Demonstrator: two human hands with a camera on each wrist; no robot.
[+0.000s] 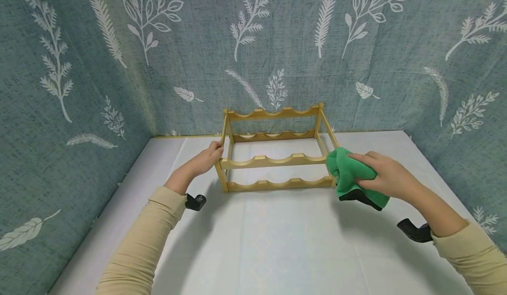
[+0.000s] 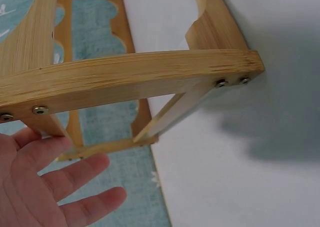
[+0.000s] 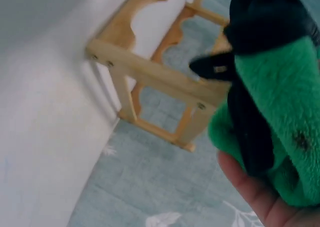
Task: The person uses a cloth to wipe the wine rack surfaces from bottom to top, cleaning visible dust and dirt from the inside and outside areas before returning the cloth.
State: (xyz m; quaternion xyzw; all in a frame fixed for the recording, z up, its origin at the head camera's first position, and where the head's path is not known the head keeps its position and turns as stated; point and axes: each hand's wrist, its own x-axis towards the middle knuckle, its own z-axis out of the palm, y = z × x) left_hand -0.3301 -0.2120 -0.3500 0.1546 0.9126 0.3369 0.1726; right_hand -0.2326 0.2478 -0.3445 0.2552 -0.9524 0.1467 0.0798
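A light wooden wine rack (image 1: 277, 162) with scalloped rails in two tiers stands on the white table. My left hand (image 1: 206, 159) holds its left side near the upper front corner. In the left wrist view, the index finger meets the underside of the frame (image 2: 140, 77), while the other fingers (image 2: 80, 177) spread apart below it. A bunched green plush cloth (image 1: 350, 169) with black edging is gripped in my right hand (image 1: 390, 176), against the rack's right front corner. The right wrist view shows the folded cloth (image 3: 285, 92) close beside the rack's end frame (image 3: 150, 77).
The white tabletop (image 1: 269, 242) extends in front of the rack and to both sides. Behind it hangs a grey-green curtain (image 1: 206, 44) with white leaf prints, which also runs along the left and right. A black wrist mount (image 1: 196, 201) juts from the left sleeve.
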